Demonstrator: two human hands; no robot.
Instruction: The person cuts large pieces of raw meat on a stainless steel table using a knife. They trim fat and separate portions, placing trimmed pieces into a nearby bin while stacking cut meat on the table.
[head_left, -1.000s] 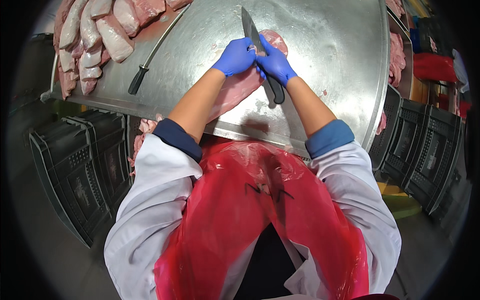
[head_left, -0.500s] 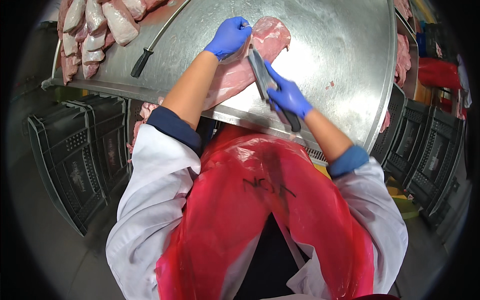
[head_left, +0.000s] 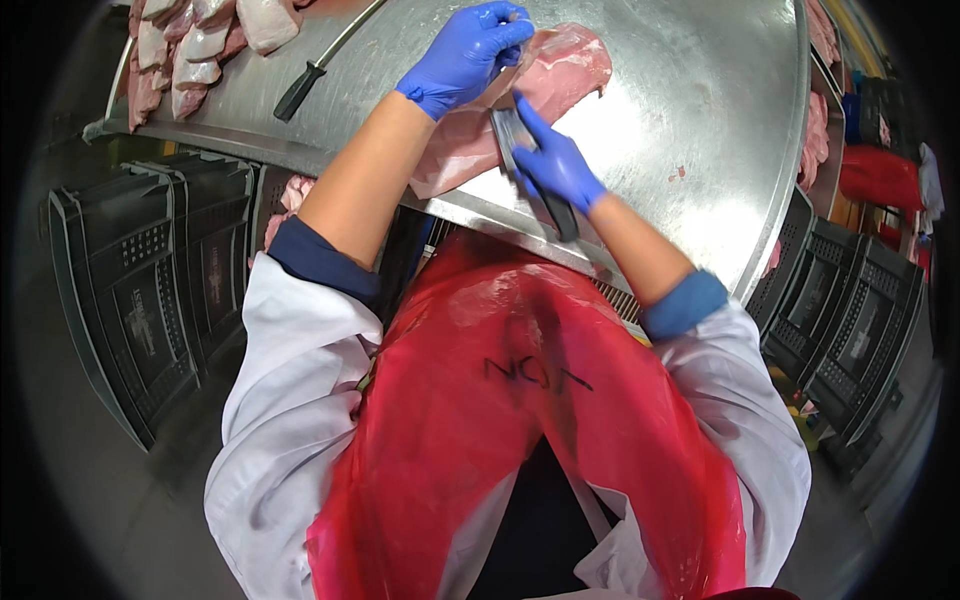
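- As the desk (head_left: 715, 120) begins just past the red apron (head_left: 490, 330), its near edge leaves little room below the meat (head_left: 562, 75), whose lower end lies close by.
- The right hand (head_left: 563, 172) is wrapped round the handle of the knife (head_left: 511, 135), one finger stretched out forward; the blade is at the meat's right side, but blur hides whether it touches.
- The meat lies slantwise on the desk, from beside the left forearm up to the right; it looks soft, damp and fairly heavy, apt to slide on metal and sag if lifted by one end.
- A spread palm over its thick middle should hold better than a pinch on its thin edge.
- The left hand (head_left: 467, 55) is curled closed at its upper left side; whether it pinches any meat, I cannot tell.
- Bare metal to the right gives the most room.
- Leftward, the sharpening steel (head_left: 297, 92) and meat pile (head_left: 205, 40) narrow the space.
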